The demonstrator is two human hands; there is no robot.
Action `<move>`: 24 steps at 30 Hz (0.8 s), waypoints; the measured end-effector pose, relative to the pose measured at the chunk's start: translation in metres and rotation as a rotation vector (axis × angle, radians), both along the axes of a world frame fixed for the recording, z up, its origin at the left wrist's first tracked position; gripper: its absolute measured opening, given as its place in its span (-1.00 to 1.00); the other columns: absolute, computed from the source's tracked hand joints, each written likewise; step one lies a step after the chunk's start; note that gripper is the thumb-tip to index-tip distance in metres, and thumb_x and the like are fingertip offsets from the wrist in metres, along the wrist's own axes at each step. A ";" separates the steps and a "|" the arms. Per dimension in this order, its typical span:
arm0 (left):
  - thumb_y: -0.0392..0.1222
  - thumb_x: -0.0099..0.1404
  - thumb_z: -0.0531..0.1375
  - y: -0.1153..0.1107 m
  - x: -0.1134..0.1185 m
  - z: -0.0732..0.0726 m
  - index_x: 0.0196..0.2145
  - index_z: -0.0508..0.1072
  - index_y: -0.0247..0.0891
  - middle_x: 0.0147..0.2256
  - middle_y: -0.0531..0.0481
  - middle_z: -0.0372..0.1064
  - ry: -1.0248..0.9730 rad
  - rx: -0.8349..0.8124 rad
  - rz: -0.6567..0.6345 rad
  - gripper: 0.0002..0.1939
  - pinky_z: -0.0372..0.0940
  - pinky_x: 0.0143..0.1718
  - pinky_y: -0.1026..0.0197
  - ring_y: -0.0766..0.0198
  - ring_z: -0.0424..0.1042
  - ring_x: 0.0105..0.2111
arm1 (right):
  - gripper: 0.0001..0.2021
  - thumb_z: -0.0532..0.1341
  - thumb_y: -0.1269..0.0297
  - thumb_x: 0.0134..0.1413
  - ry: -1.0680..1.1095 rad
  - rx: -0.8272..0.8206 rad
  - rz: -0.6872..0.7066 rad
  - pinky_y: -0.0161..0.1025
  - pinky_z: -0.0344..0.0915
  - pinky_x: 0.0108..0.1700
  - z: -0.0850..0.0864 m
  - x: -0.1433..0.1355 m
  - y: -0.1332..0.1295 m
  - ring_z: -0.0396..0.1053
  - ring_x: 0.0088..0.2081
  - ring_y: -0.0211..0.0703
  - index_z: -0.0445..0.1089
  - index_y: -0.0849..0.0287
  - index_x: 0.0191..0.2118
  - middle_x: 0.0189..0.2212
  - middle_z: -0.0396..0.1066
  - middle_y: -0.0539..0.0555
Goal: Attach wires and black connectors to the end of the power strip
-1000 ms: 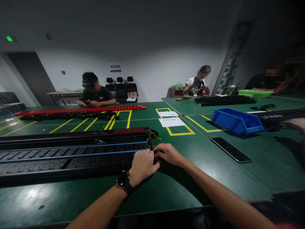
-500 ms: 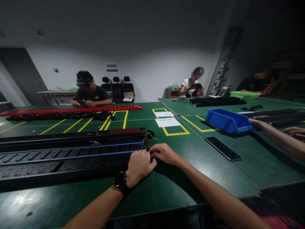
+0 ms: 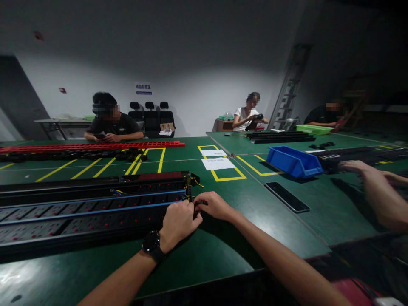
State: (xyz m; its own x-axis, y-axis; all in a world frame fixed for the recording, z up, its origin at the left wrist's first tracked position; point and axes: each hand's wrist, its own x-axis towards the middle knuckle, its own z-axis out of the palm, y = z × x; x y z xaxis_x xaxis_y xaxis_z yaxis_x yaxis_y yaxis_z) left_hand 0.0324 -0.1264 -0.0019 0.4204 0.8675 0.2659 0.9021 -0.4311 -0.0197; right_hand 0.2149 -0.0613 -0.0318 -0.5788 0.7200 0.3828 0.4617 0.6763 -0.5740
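Long black power strips [image 3: 95, 224] with red-marked sockets and blue edges lie side by side on the green table. At the right end of the nearest one, my left hand [image 3: 179, 223] is closed, its fingers curled over that end. My right hand [image 3: 214, 205] meets it there, thumb and fingers pinched together; what they hold is hidden. Yellow wires [image 3: 198, 182] stick out from the end of the strip behind. A black watch [image 3: 151, 243] is on my left wrist.
To the right are a phone [image 3: 287, 196], a blue bin [image 3: 295, 162] and a co-worker's hands [image 3: 358, 166] over black parts. Paper sheets [image 3: 217, 164] lie mid-table. Red rails [image 3: 95, 146] run along the far left. Several people sit around the table.
The view has shifted slightly, so things appear further left. My hands keep their pinched hold at the strip's end. The co-worker's hand at right has moved away from the blue bin.
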 end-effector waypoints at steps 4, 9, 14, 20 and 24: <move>-0.01 0.39 0.06 0.000 0.000 0.000 -0.20 0.54 -0.34 -0.25 -0.20 0.50 0.003 -0.014 -0.005 -0.63 0.33 -0.28 0.11 0.07 0.50 -0.29 | -0.82 0.29 0.44 0.11 -0.016 0.007 -0.020 -0.33 0.31 -0.18 0.000 -0.001 0.000 0.50 -0.27 -0.20 0.60 0.06 -0.22 -0.30 0.59 -0.02; 0.00 0.38 0.07 0.001 -0.002 -0.002 -0.18 0.53 -0.34 -0.24 -0.19 0.49 0.002 -0.009 -0.013 -0.63 0.33 -0.27 0.10 0.06 0.49 -0.29 | -0.83 0.30 0.43 0.10 -0.019 -0.001 -0.034 -0.33 0.30 -0.21 -0.001 -0.002 0.000 0.50 -0.29 -0.21 0.60 0.07 -0.21 -0.30 0.59 -0.02; 0.03 0.39 0.06 0.002 -0.003 -0.004 -0.15 0.53 -0.34 -0.24 -0.19 0.49 0.011 0.006 -0.021 -0.60 0.33 -0.28 0.09 0.07 0.48 -0.28 | -0.84 0.30 0.43 0.11 -0.023 -0.001 -0.034 -0.35 0.31 -0.20 -0.001 -0.002 0.000 0.50 -0.27 -0.21 0.59 0.07 -0.21 -0.30 0.59 -0.03; 0.03 0.39 0.06 0.003 -0.003 -0.006 -0.16 0.53 -0.32 -0.25 -0.17 0.49 0.017 0.026 -0.024 -0.61 0.32 -0.31 0.08 0.04 0.49 -0.30 | -0.85 0.31 0.42 0.10 -0.011 0.013 -0.028 -0.35 0.30 -0.20 -0.002 -0.002 0.001 0.50 -0.28 -0.21 0.59 0.07 -0.22 -0.32 0.58 -0.04; 0.03 0.40 0.07 0.003 -0.003 -0.005 -0.17 0.53 -0.32 -0.26 -0.17 0.49 0.021 0.025 -0.023 -0.62 0.31 -0.31 0.11 0.06 0.49 -0.30 | -0.84 0.31 0.41 0.11 -0.017 0.019 -0.033 -0.36 0.29 -0.21 -0.003 -0.002 0.002 0.50 -0.28 -0.21 0.59 0.06 -0.21 -0.32 0.58 -0.04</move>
State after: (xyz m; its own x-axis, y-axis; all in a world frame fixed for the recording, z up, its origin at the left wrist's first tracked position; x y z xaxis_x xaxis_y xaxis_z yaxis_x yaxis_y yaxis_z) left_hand 0.0298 -0.1233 -0.0072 0.4456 0.8510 0.2780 0.8913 -0.4506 -0.0493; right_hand 0.2131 -0.0591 -0.0347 -0.5615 0.7315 0.3867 0.4932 0.6712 -0.5535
